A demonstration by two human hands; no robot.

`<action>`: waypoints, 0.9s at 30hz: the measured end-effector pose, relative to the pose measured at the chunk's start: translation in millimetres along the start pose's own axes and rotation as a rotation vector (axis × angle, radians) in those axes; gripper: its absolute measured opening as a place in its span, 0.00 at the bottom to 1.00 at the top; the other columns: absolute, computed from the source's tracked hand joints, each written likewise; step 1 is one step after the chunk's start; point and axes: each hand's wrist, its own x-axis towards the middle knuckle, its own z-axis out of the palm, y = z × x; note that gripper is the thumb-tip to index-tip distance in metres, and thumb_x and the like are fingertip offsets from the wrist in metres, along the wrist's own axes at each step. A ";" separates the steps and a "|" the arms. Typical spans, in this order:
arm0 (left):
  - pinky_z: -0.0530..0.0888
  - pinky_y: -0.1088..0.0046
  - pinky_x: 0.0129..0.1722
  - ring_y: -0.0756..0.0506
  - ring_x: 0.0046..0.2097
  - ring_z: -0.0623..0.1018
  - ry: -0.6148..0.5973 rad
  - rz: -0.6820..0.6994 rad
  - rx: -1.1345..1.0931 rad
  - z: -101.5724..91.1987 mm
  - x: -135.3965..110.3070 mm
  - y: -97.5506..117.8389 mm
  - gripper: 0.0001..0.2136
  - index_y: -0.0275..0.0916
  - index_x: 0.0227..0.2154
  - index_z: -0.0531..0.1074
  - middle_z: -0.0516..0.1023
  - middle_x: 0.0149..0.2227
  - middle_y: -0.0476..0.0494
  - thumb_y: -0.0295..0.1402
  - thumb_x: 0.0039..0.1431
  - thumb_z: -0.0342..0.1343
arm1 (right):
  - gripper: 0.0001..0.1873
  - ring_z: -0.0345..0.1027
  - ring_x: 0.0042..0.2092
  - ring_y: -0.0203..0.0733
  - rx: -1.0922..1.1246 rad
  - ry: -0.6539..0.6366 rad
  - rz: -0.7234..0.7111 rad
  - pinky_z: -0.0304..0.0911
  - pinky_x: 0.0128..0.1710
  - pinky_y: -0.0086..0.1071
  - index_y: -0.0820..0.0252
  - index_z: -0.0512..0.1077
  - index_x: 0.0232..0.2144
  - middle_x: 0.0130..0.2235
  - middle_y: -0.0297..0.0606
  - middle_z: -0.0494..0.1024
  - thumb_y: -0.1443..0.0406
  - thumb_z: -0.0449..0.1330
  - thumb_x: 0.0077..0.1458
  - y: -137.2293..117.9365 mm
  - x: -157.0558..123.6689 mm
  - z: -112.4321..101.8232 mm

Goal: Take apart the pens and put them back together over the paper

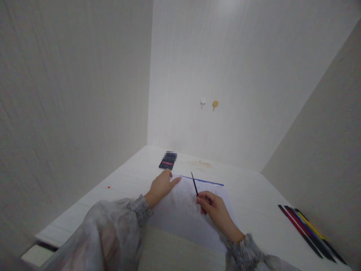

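Observation:
A white sheet of paper (180, 222) with faint grey marks lies on the table in front of me, a blue strip showing along its far edge. My left hand (162, 187) rests on the paper's upper left side, thumb apart from the fingers, holding nothing. Between the thumb and fingers of my right hand (211, 207) is a thin black pen-like stick (194, 185). Its lighter grey end points up and away, over the paper. I cannot tell whether that end touches the sheet.
Beyond my left hand lies a phone (167, 163) with a lit screen. Several long black, red, blue and yellow sticks (313, 233) lie by the right wall. A small orange bit (108, 187) is at left. Two hooks (215, 103) are on the back wall.

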 end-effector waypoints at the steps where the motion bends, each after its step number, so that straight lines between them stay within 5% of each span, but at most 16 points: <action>1: 0.64 0.69 0.32 0.41 0.36 0.72 -0.034 -0.017 0.134 0.7 -0.1 -5.3 0.22 0.35 0.31 0.63 0.71 0.31 0.38 0.52 0.42 0.48 | 0.11 0.58 0.18 0.30 -0.006 0.006 -0.006 0.54 0.18 0.24 0.62 0.67 0.27 0.16 0.27 0.64 0.59 0.55 0.45 0.4 0.1 -0.3; 6: 0.63 0.73 0.30 0.42 0.35 0.72 -0.112 0.044 0.239 11.9 -0.1 -18.6 0.19 0.35 0.33 0.63 0.72 0.29 0.40 0.39 0.38 0.58 | 0.12 0.58 0.18 0.29 0.010 -0.008 0.008 0.55 0.18 0.24 0.62 0.67 0.27 0.19 0.29 0.67 0.59 0.55 0.44 5.5 1.1 1.2; 10: 0.63 0.76 0.24 0.49 0.21 0.70 -0.106 -0.038 -0.222 13.7 8.0 -11.8 0.15 0.34 0.35 0.61 0.68 0.17 0.51 0.33 0.43 0.54 | 0.11 0.58 0.18 0.29 -0.031 -0.056 0.022 0.55 0.18 0.23 0.63 0.67 0.27 0.19 0.30 0.67 0.60 0.55 0.44 5.6 0.4 1.6; 13: 0.65 0.77 0.23 0.52 0.20 0.70 0.040 -0.165 -0.696 8.2 12.7 -4.8 0.14 0.34 0.35 0.59 0.68 0.16 0.53 0.35 0.46 0.53 | 0.09 0.57 0.18 0.29 -0.118 -0.113 0.033 0.53 0.17 0.22 0.63 0.68 0.24 0.17 0.29 0.64 0.61 0.54 0.44 2.5 -1.4 2.4; 16: 0.67 0.78 0.23 0.53 0.20 0.70 0.146 -0.220 -0.937 3.7 13.1 -1.1 0.15 0.34 0.34 0.60 0.68 0.18 0.53 0.34 0.44 0.56 | 0.09 0.58 0.17 0.28 -0.182 -0.144 0.019 0.52 0.17 0.22 0.63 0.69 0.24 0.16 0.29 0.64 0.62 0.53 0.44 0.4 -2.8 3.5; 27: 0.68 0.79 0.22 0.54 0.21 0.70 0.183 -0.177 -0.999 5.5 8.5 5.3 0.15 0.35 0.34 0.58 0.68 0.19 0.53 0.31 0.44 0.57 | 0.09 0.57 0.17 0.29 -0.188 -0.149 0.043 0.51 0.16 0.22 0.63 0.69 0.24 0.16 0.29 0.64 0.62 0.53 0.44 1.8 -2.4 3.0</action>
